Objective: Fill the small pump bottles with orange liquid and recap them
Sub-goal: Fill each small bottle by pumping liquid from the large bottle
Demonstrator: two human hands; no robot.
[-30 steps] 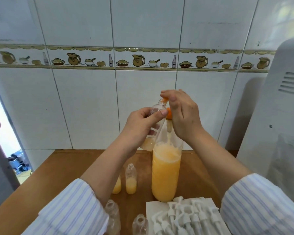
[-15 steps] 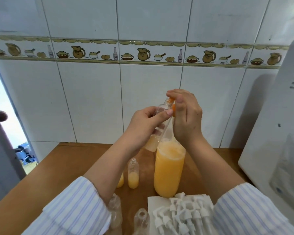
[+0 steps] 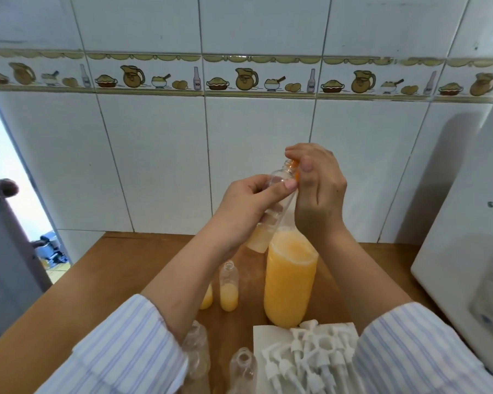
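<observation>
Head view, left to right. At the far left, a grey door [image 3: 0, 251] with a round knob stands ajar beside the white tiled wall [image 3: 154, 166], which carries a border of painted jugs and pies. A wooden table [image 3: 103, 268] runs below the wall. The left hand [image 3: 248, 206] grips a small clear bottle [image 3: 271, 211], fingers and thumb curled round its body; the bottle is held tilted above the table, neck up and to the right, with pale orange liquid in its bottom. Below the left forearm, two small bottles [image 3: 228, 285] stand on the table, each partly filled; one is largely hidden by the arm. Two empty clear bottles [image 3: 243, 368] lie near the lower edge. The right hand [image 3: 319, 189] has its fingers curled round an orange item [image 3: 296, 169] at the small bottle's neck; what the item is cannot be told. Beneath both hands stands a large bottle [image 3: 291, 280] of orange liquid. To its right, white pump caps [image 3: 310, 356] lie heaped on a white sheet [image 3: 265, 334]. A white appliance [image 3: 467, 237] fills the right edge.
</observation>
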